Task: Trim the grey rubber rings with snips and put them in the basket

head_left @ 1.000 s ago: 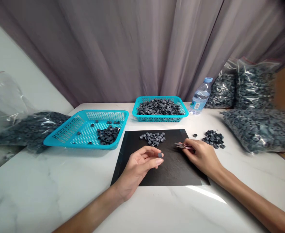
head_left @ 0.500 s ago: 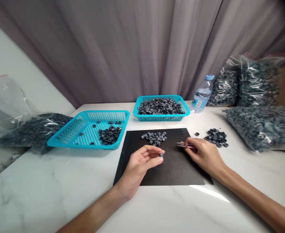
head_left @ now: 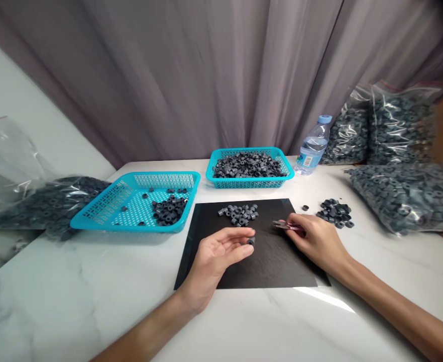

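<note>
My left hand (head_left: 219,254) rests palm-up on the black mat (head_left: 266,266), pinching one small grey ring (head_left: 250,241) at the fingertips. My right hand (head_left: 315,239) lies on the mat's right side, closed on a thin pinkish metal tool (head_left: 286,226) that points left. A small heap of grey rings (head_left: 239,214) sits on the mat just beyond both hands. Another small heap of rings (head_left: 334,213) lies on the white table to the right of the mat.
A teal basket (head_left: 104,211) with a few rings stands at the left, and a second teal basket (head_left: 249,182) full of rings stands behind the mat. A water bottle (head_left: 312,147) and clear bags of rings (head_left: 402,196) are at the right; another bag (head_left: 44,201) lies at the far left.
My left hand's fingers have opened slightly and the ring sits lower at the fingertips. My right hand has barely moved. The view shifted a little.
</note>
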`<act>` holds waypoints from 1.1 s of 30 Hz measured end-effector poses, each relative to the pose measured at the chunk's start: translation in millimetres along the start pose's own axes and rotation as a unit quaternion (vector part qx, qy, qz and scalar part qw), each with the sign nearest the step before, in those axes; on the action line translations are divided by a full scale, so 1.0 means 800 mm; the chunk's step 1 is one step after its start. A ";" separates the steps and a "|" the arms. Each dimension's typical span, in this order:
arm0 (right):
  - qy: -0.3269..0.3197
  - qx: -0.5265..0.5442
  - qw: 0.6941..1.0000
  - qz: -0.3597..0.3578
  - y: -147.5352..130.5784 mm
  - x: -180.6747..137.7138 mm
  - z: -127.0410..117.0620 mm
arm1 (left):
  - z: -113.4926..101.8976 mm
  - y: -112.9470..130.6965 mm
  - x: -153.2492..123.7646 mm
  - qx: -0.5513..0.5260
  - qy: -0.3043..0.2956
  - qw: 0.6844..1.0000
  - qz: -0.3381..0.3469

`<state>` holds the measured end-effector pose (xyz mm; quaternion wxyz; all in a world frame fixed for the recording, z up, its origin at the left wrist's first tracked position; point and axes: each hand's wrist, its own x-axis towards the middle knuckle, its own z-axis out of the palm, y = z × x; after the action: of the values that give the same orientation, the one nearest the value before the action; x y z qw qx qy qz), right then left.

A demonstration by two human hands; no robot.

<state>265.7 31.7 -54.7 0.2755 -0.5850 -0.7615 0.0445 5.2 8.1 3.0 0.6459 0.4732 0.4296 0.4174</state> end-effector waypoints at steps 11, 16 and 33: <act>-0.007 0.003 1.000 0.005 0.001 0.001 -0.001 | 0.001 -0.005 -0.003 0.119 -0.014 0.986 0.119; -0.007 -0.001 1.000 0.005 0.001 0.000 -0.001 | 0.002 -0.005 -0.005 0.141 -0.012 0.985 0.103; -0.004 0.004 1.000 0.000 0.001 0.000 0.000 | 0.000 -0.001 -0.002 0.145 -0.021 0.984 0.103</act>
<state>266.1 32.2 -54.8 0.2751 -0.5836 -0.7624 0.0501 4.9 6.1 2.7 0.5327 0.6122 0.4213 0.4049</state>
